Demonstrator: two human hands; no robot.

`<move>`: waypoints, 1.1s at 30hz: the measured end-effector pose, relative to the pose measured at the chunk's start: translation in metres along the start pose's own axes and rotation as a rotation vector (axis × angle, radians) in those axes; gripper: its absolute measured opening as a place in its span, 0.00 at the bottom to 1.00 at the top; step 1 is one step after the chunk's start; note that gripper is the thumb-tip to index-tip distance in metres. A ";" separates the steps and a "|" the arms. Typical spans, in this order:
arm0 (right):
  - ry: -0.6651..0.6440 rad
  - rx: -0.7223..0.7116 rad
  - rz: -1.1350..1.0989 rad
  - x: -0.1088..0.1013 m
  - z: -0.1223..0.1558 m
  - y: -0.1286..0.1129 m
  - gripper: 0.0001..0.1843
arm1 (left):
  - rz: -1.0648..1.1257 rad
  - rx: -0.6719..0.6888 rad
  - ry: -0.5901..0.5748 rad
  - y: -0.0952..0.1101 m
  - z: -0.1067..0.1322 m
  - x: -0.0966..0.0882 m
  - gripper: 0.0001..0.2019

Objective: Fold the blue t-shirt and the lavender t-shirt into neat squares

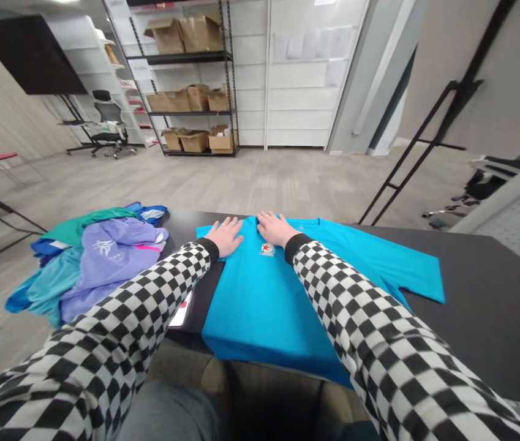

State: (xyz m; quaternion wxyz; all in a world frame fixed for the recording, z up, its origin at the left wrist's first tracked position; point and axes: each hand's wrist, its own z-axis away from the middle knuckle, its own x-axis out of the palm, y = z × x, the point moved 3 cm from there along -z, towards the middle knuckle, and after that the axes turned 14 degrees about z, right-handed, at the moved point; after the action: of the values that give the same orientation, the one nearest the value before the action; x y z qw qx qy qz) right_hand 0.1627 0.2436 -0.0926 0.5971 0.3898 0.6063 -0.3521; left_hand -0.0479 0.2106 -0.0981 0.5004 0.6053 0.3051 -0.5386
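A bright turquoise T-shirt (pixel 260 306) lies spread flat on a black table (pixel 484 306), with one sleeve reaching out to the right. My left hand (pixel 225 236) rests flat on the shirt's upper left edge, fingers apart. My right hand (pixel 275 228) presses flat near the collar, just above a small red-and-white badge (pixel 267 248). Neither hand grips the cloth. My checked sleeves cover part of the shirt.
A heap of folded-over garments (pixel 103 263), lilac, green and blue, sits at the table's left end. A white flat object (pixel 181 309) shows under my left forearm. Metal shelves with cardboard boxes (pixel 186 79) stand behind, beyond a carpeted floor (pixel 241 177).
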 end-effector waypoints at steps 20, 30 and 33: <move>0.024 0.074 0.024 0.028 -0.010 0.008 0.43 | -0.017 -0.139 0.080 0.012 -0.011 -0.023 0.43; 0.031 0.100 0.002 0.032 -0.014 0.008 0.45 | 0.009 -0.338 0.038 -0.025 0.013 0.012 0.53; 0.018 0.098 0.004 0.030 -0.014 0.009 0.45 | -0.028 -0.336 0.050 -0.043 0.023 0.007 0.53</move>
State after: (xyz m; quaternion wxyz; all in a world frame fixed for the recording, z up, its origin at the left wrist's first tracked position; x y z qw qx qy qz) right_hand 0.1645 0.2614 -0.1220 0.5725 0.4229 0.5927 -0.3769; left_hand -0.0929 0.2015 -0.1144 0.5791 0.5219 0.4116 -0.4720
